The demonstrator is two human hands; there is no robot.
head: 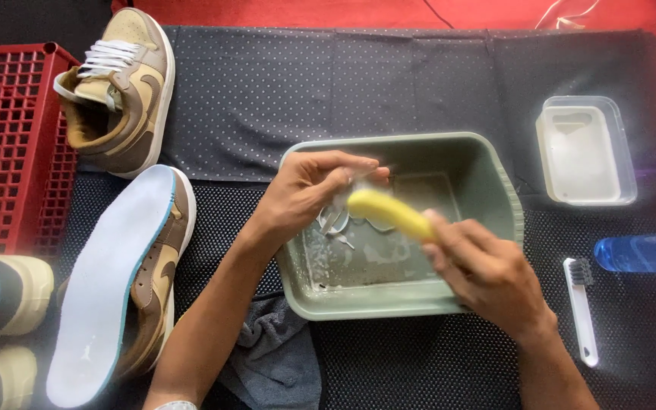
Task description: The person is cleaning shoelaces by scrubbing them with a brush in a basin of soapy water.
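A pale green plastic tub (487, 163) sat in the middle of a dark dotted mat (282, 91), and both hands worked over it. The left hand (305, 193) hovered above the tub's near-left corner, its fingers pressed together and pinching a wet white shoelace (335, 222) that dangled toward the soapy water in the bottom. The right hand (487, 277) came in over the tub's front-right rim, fingers curled tight around the handle of a yellow brush (389, 212), whose head lay against the lace just beside the left fingertips. Motion blur smeared the brush, so its bristles could not be made out.

A grey cloth (279, 357) lay crumpled against the tub's front-left corner, partly under the left forearm. Left of the tub, a tan and brown sneaker (157, 281) lay on its side with its pale sole up, and a second matching sneaker (123, 91) stood behind it, laced in white. Farther left was a red plastic crate (9, 144), with two more shoes in front of it at the frame's edge.

Right of the tub, a clear lidded container (586, 152) sat well apart, a blue bottle (643, 252) lay in front of it, and a white toothbrush (582, 307) lay nearest the right wrist.
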